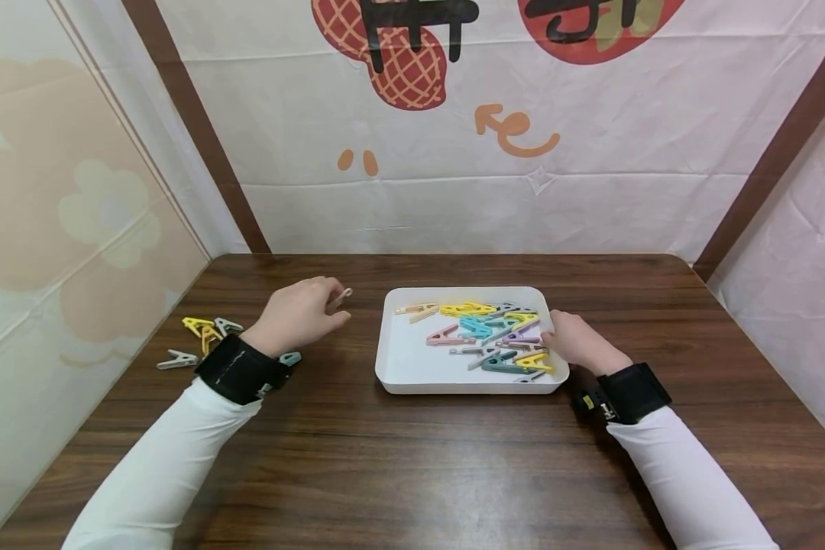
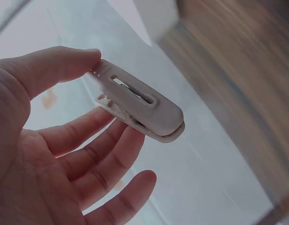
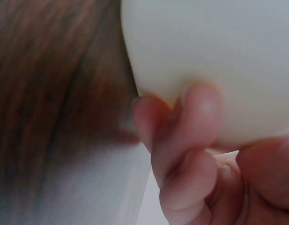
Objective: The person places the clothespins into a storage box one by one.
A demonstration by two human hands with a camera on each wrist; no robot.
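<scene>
My left hand (image 1: 301, 315) is over the table, left of a white tray (image 1: 454, 388). Between its thumb and fingers it pinches a beige clothespin (image 2: 144, 104), and the clothespin's jaws are together in the left wrist view. My right hand (image 1: 580, 342) grips the tray's right edge; the right wrist view shows its curled fingers (image 3: 200, 110) against the tray's pale underside (image 3: 205, 42). Inside the tray lie several clothespins, including yellow clothespins (image 1: 467, 308), a pink clothespin (image 1: 447, 336), a turquoise clothespin (image 1: 476, 327) and a dark green clothespin (image 1: 505, 363).
Beside my left wrist, several more clothespins lie on the brown wooden table (image 1: 399, 473): yellow clothespins (image 1: 198, 326), a grey clothespin (image 1: 177, 360) and a green one partly hidden behind the wristband. A printed cloth (image 1: 454, 214) hangs behind the table, with more cloth at both sides.
</scene>
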